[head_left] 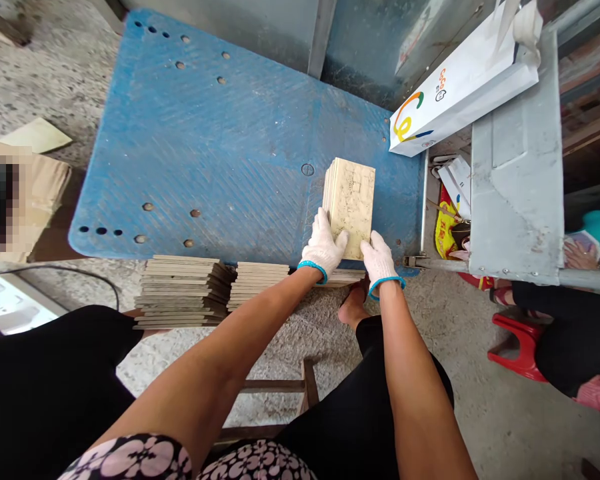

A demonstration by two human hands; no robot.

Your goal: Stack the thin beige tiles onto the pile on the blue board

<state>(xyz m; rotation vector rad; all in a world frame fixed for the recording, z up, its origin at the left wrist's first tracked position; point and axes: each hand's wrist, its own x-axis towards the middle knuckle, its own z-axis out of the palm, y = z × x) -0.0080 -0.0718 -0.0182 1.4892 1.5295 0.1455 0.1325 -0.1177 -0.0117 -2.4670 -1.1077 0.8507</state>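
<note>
A stack of cream rectangular tiles (pixel 354 200) with a mottled top face lies on the blue platform (pixel 240 147) toward its right end. My left hand (pixel 325 243), in a white knit glove with a blue cuff, grips the stack's near left side; its fingers run along the edge and the thumb rests on top. Gloved the same way, my right hand (pixel 379 259) closes against the near right corner. The stack's underside and some fingertips are hidden. Below the platform's near edge stand more tile stacks, a tall one (pixel 177 293) and a smaller one (pixel 257 280).
A white paper bag (pixel 460 87) stands at the platform's far right corner, beside a grey metal frame (pixel 515 193). A power strip (pixel 15 310) and a cardboard box (pixel 50 183) are at left. Another person sits at right by a red stool (pixel 517 347).
</note>
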